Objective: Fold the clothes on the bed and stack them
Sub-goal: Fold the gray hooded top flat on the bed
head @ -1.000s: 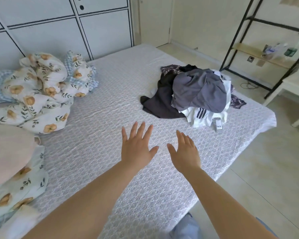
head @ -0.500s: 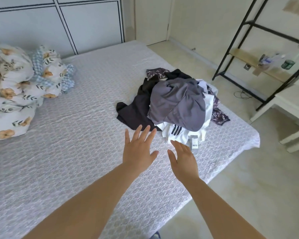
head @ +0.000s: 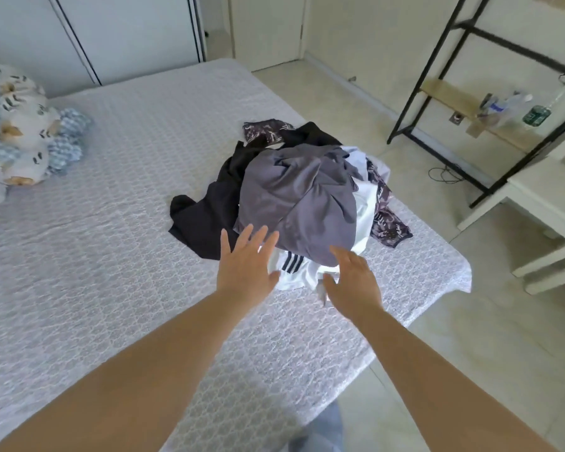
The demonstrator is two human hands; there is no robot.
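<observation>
A wide bed (head: pixel 95 256) covered in a pale grey, lace-patterned textured sheet fills most of the view, its near right corner draping down toward the light tiled floor (head: pixel 470 370). Near that corner a loose heap of clothes lies directly on the sheet: a crumpled black garment (head: pixel 206 213) spread to the left, a white garment with black stripes (head: pixel 294 269) at the front edge, and a dark patterned floral piece (head: pixel 388 223) trailing off to the right. A rumpled grey garment (head: pixel 300 203) sits on top of them. At the bed's far left lies a bunched white quilt with orange flowers and blue checks (head: pixel 23 132).
</observation>
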